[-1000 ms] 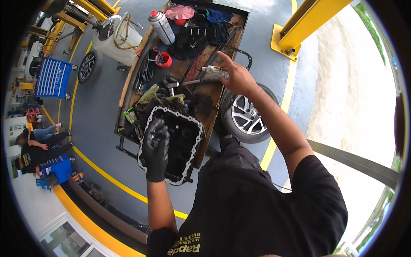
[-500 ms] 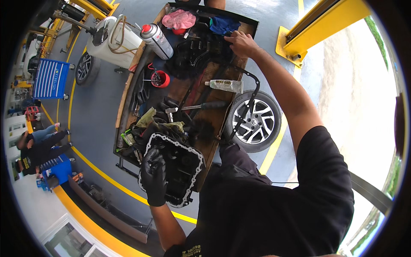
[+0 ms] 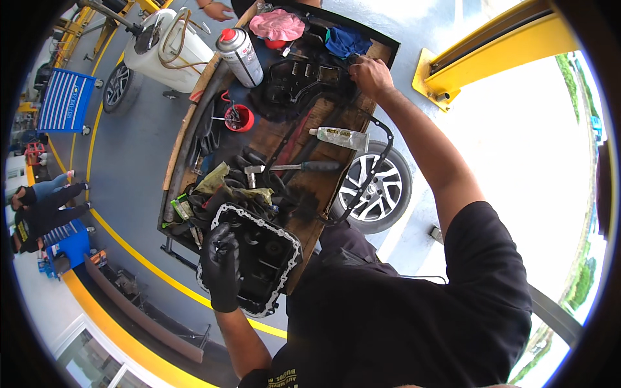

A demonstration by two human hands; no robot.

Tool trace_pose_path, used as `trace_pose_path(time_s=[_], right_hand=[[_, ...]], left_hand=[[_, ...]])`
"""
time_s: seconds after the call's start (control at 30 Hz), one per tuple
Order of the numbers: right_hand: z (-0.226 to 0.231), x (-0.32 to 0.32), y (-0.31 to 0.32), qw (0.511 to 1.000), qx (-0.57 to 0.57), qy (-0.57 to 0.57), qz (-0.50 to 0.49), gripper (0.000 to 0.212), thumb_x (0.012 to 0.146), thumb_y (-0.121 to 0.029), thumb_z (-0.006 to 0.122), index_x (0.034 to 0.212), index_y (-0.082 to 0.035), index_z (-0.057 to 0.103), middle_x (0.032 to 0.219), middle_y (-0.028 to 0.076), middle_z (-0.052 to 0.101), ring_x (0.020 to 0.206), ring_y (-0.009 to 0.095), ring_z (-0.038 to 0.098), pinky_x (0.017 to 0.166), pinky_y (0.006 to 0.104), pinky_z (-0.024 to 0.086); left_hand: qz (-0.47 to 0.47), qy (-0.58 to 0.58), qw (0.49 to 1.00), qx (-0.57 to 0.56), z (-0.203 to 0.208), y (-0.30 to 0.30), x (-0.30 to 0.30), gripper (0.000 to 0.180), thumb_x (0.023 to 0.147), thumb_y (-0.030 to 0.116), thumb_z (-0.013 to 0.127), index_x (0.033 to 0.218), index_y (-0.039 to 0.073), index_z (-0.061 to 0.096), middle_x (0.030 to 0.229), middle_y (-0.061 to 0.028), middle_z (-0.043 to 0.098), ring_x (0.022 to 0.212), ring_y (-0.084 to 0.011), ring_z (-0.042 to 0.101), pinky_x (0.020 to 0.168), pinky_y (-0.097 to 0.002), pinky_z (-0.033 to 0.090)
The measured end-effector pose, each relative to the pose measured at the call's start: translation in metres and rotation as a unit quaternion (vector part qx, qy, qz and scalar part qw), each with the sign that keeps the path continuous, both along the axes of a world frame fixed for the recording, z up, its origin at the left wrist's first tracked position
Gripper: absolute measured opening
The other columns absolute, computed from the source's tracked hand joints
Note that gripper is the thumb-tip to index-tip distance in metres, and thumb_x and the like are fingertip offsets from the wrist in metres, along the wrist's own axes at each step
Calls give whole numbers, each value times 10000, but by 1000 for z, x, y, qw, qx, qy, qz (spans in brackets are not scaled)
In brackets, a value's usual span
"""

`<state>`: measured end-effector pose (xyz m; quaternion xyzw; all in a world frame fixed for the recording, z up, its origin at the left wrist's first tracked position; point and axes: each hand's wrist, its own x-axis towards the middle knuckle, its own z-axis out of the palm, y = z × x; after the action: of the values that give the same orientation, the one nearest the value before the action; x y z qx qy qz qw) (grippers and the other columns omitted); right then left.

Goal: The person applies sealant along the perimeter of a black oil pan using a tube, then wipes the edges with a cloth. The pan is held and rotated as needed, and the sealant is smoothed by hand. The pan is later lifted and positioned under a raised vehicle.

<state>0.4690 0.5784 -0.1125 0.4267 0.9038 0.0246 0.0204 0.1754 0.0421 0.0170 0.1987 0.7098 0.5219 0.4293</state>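
My left hand (image 3: 222, 268), in a black glove, is over the left rim of a black oil pan (image 3: 262, 255) with a light, scalloped flange. Its fingers are curled; what they hold, if anything, is hidden. My right hand (image 3: 373, 77), bare, reaches to the bench's far right side. Its fingers are bent around a small dark thing I cannot make out, just below a blue cloth (image 3: 347, 42) and beside a black, oily metal part (image 3: 301, 81). A thin black gasket (image 3: 383, 155) hangs over the bench's right edge. A sealant tube (image 3: 341, 138) lies across it.
On the bench stand a spray can (image 3: 239, 57) and a red cup (image 3: 239, 118) of small parts. A ratchet (image 3: 304, 166), dark rags (image 3: 242, 200) and a pink cloth (image 3: 277, 24) lie about. A wheel (image 3: 374, 187) is on the floor. Another person's hand (image 3: 217, 10) shows beyond.
My right hand's fingers, stretched beside the blue cloth before, are now bent around something dark. Another person's hand has come in at the top. My left hand stays over the pan.
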Motion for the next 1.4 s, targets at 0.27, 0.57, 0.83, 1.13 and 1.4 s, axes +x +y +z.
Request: trace_pose_path(time_s=[0.27,0.57,0.83,1.13,1.4], right_hand=[[9,19,12,965,-131,215,-78,323,1026,-304,835,1330,-220,767,1184,109,763,1168,359,759,1062,493,575],[18,-33,47,995,-25,12,94,417,1073,-277,743,1469,-399,789,1259,102,672,1330,307,668,1080,452,565],[25,-62,65,991,-13,-71,112,158,985,-324,788,1101,-283,886,1187,36,808,1213,257,785,990,478,632],[46,-25,79,850,-444,270,-83,299,1036,-280,742,1294,-149,816,1151,76,808,914,205,723,743,345,569],[38,36,100,728,-564,383,-73,349,1108,-273,591,1295,-111,838,1219,96,812,920,215,721,806,343,598]], left_hand=[[30,16,999,9,-3,-18,-11,479,1081,66,703,1550,12,621,1436,-108,697,1290,-176,661,1110,-333,549],[16,66,998,16,-12,-20,-8,473,1065,49,714,1529,7,632,1448,-115,703,1276,-188,675,1109,-358,558],[-14,133,991,-27,-14,-33,-6,426,1065,72,727,1480,1,659,1422,-136,720,1261,-224,709,1081,-392,589],[-24,139,989,-43,-4,-23,-2,434,1060,131,774,1465,9,673,1426,-140,719,1300,-259,707,1091,-409,594],[-62,164,984,-23,-4,-15,-9,462,1080,151,770,1508,16,659,1470,-144,715,1325,-258,706,1103,-417,597]])
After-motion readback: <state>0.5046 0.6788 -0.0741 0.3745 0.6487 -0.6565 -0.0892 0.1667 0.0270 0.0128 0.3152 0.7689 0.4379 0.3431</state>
